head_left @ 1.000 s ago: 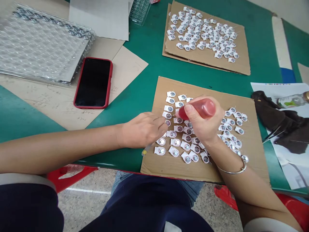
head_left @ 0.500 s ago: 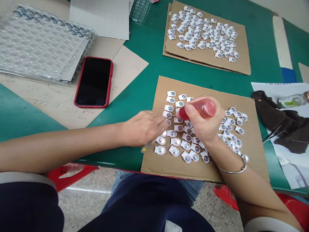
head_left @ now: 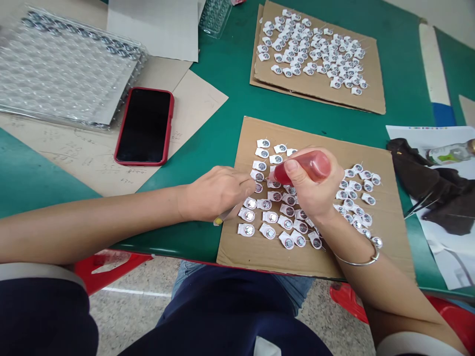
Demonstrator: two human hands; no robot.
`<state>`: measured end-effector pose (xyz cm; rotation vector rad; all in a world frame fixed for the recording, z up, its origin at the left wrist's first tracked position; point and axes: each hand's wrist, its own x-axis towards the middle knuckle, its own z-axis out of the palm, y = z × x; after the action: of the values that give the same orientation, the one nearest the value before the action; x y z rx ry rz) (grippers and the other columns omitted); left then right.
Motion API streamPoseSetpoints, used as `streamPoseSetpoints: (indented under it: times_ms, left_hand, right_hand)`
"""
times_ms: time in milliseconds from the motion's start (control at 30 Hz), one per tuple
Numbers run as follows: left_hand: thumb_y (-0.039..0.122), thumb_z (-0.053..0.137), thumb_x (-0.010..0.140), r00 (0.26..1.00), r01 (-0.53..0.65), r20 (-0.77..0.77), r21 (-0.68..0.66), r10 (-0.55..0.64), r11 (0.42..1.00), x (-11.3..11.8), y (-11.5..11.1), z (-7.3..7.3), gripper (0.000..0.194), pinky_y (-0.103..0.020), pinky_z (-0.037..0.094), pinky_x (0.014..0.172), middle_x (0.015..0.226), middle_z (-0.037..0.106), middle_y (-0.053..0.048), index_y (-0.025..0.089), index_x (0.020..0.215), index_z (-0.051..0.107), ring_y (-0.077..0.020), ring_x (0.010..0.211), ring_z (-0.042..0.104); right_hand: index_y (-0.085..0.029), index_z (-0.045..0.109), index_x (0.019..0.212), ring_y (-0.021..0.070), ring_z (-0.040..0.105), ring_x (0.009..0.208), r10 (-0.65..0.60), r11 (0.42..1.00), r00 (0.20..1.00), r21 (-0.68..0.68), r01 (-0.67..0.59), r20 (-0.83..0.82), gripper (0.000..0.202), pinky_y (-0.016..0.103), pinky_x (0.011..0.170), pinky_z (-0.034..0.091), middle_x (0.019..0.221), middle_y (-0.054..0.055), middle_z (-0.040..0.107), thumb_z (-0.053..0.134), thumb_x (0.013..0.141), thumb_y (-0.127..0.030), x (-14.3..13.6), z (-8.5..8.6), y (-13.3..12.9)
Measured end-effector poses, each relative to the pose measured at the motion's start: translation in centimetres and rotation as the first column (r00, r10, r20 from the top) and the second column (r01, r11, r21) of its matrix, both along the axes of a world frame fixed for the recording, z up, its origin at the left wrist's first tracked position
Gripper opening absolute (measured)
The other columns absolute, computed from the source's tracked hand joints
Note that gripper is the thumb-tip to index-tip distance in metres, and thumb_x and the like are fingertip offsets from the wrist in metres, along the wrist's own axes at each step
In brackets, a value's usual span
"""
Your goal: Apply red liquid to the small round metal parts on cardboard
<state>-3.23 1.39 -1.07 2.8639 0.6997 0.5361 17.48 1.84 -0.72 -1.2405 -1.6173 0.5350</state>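
Note:
My right hand point(head_left: 322, 190) is wrapped round a red translucent squeeze bottle point(head_left: 313, 165), tilted with its tip down to the left over the near cardboard sheet point(head_left: 256, 254). Several small white tagged pieces with round metallic centres point(head_left: 246, 230) lie in loose rows on that sheet. At the sheet's left edge, my left hand point(head_left: 220, 193) is closed round a thin tool with a yellowish end point(head_left: 218, 221). The tool's kind cannot be made out. Its fingertips are close to the bottle's tip, beside the left column of pieces.
A second cardboard sheet point(head_left: 319, 96) with more white pieces lies farther back. To the left are a red-cased phone point(head_left: 144, 126) and a clear blister tray point(head_left: 67, 74). Dark cloth point(head_left: 452, 202), tweezers point(head_left: 421, 203) and a small bottle point(head_left: 451, 153) lie right on paper.
My left hand has shifted slightly left and up, and the yellowish tool end has moved with it. The bottle in my right hand has barely moved.

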Motion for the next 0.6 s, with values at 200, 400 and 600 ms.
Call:
streamPoseSetpoints:
  times_ms: [200, 400, 600]
  left_hand:
    - [0.011, 0.044, 0.078, 1.000, -0.017, -0.006, -0.048, 0.017, 0.999, 0.0, -0.1, 0.1, 0.009, -0.025, 0.042, 0.057, 0.067, 0.056, -0.003, 0.015, 0.071, 0.048, -0.0127, 0.060, 0.052]
    - [0.012, 0.046, 0.080, 0.992, -0.025, 0.112, -0.250, 0.054, 0.968, -0.2, 0.6, 0.5, 0.010, -0.023, 0.044, 0.061, 0.073, 0.062, -0.003, 0.015, 0.077, 0.055, -0.0126, 0.066, 0.059]
    - [0.014, 0.048, 0.081, 0.982, -0.021, 0.167, -0.384, 0.092, 0.923, -0.5, 1.5, 0.6, 0.012, -0.021, 0.044, 0.062, 0.077, 0.065, -0.002, 0.016, 0.078, 0.059, -0.0116, 0.070, 0.062]
  right_hand:
    - [-0.020, 0.059, 0.078, 0.0133, 0.059, 0.063, -0.005, 1.000, 1.000, -0.026, 0.004, -0.029, 0.021, 0.033, 0.060, 0.049, 0.071, 0.001, 0.061, 0.069, 0.068, -0.036, 0.1, -0.2, 0.1]
    - [-0.020, 0.056, 0.077, 0.0128, 0.061, 0.062, -0.048, 0.998, 0.976, 0.017, 0.053, -0.215, 0.024, 0.031, 0.053, 0.051, 0.073, 0.001, 0.057, 0.066, 0.071, -0.041, 0.3, -0.5, 0.4]
    - [-0.020, 0.057, 0.075, 0.0117, 0.060, 0.059, 0.003, 0.999, 0.964, 0.040, 0.008, -0.265, 0.023, 0.029, 0.050, 0.050, 0.069, 0.000, 0.058, 0.066, 0.069, -0.040, 0.2, -0.4, 0.5]
